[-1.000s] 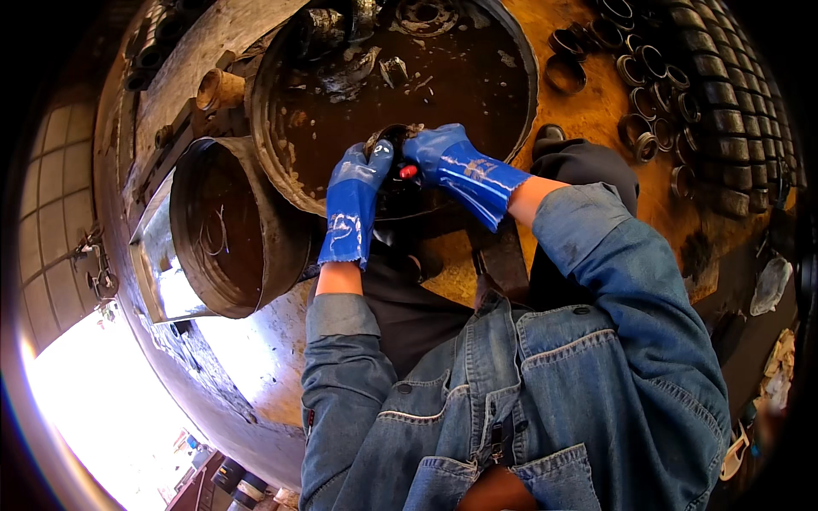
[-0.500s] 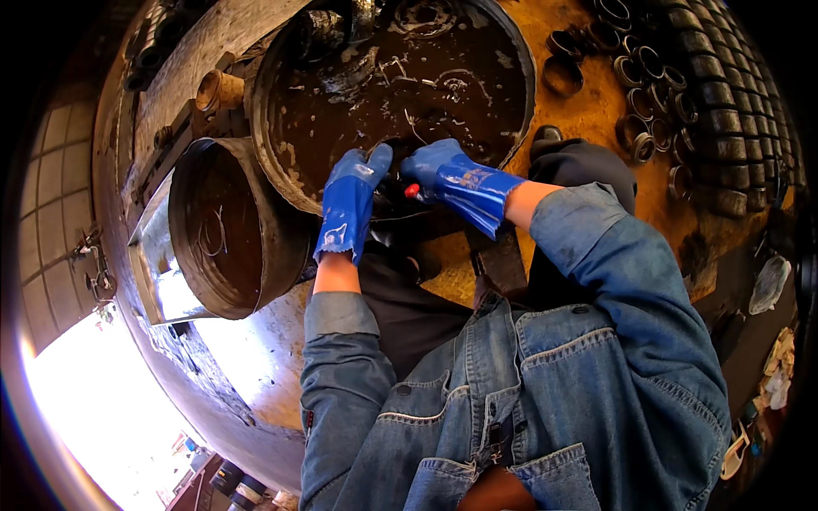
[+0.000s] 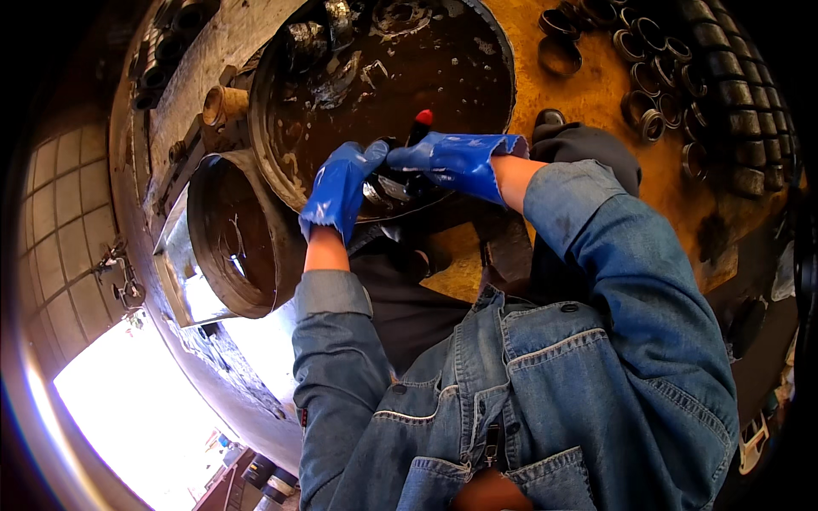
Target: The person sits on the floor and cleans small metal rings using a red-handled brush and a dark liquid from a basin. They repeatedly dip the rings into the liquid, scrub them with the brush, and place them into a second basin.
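My left hand (image 3: 345,179), in a blue rubber glove, curls around a dark, wet, shiny cylindrical metal part (image 3: 388,192) at the near rim of a round tub (image 3: 260,128). My right hand (image 3: 430,157), gloved alike, is closed just right of it. Out from the far side of its fingers sticks a black handle with a red end (image 3: 424,117); the tool's working end is hidden. The fingertips of both gloves nearly meet over the part. Dark brown liquid (image 3: 409,85) with patches of foam fills the tub, and more metal parts (image 3: 307,43) lie in it at the far left.
Left of the tub, a smaller drum (image 3: 200,204) lies tilted with wire inside. A rusty cylinder (image 3: 226,105) sits beyond it. Several metal rings (image 3: 652,123) are scattered on the stained floor at right, beside stacked rows of dark cylindrical pieces (image 3: 711,85).
The red end has moved from the near side of my right hand to its far side, so the tool is turned about. More of the metal part shows between my hands.
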Demonstrator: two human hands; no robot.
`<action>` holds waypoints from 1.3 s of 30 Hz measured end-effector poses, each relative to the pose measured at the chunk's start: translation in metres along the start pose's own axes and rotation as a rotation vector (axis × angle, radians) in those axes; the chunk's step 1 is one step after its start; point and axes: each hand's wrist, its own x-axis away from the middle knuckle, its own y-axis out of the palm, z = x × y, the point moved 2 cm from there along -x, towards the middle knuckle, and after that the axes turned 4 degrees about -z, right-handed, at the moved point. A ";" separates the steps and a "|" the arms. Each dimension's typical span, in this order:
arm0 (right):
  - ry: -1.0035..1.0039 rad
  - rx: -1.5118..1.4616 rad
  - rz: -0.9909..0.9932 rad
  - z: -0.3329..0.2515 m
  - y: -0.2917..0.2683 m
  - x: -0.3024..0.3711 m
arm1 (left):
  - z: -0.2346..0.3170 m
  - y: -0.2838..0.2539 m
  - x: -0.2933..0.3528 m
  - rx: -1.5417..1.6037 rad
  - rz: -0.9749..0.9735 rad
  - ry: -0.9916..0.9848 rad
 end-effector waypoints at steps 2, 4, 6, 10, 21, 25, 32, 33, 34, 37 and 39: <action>0.272 -0.019 0.058 -0.020 0.002 0.000 | -0.006 -0.009 -0.006 -0.089 -0.017 -0.025; 0.024 0.376 0.146 0.020 0.010 -0.014 | 0.010 -0.014 -0.023 -0.169 -0.063 0.005; 0.219 0.661 -0.024 0.010 0.017 -0.027 | 0.005 -0.014 -0.031 -0.197 -0.103 -0.004; 0.226 0.809 -0.103 -0.010 0.023 -0.024 | -0.016 -0.003 -0.037 -0.058 -0.118 0.004; 0.123 -0.193 -0.024 0.005 -0.013 0.020 | -0.005 0.069 0.035 0.182 0.348 0.070; 0.289 -0.006 0.033 -0.012 -0.010 0.013 | -0.003 0.028 0.002 -0.197 0.127 0.015; 0.211 0.682 -0.045 -0.002 0.010 -0.017 | -0.004 0.005 -0.027 0.066 -0.221 0.020; 0.204 0.753 -0.091 -0.006 0.015 -0.019 | -0.007 0.009 -0.020 0.114 -0.196 0.014; 0.227 0.675 -0.041 -0.001 0.012 -0.015 | -0.001 0.017 -0.011 0.161 -0.133 0.031; 0.235 0.335 0.054 0.017 -0.002 -0.003 | 0.017 0.038 0.027 0.261 0.051 0.065; 0.255 0.152 0.073 0.020 -0.007 0.001 | 0.026 0.049 0.049 0.280 0.203 0.053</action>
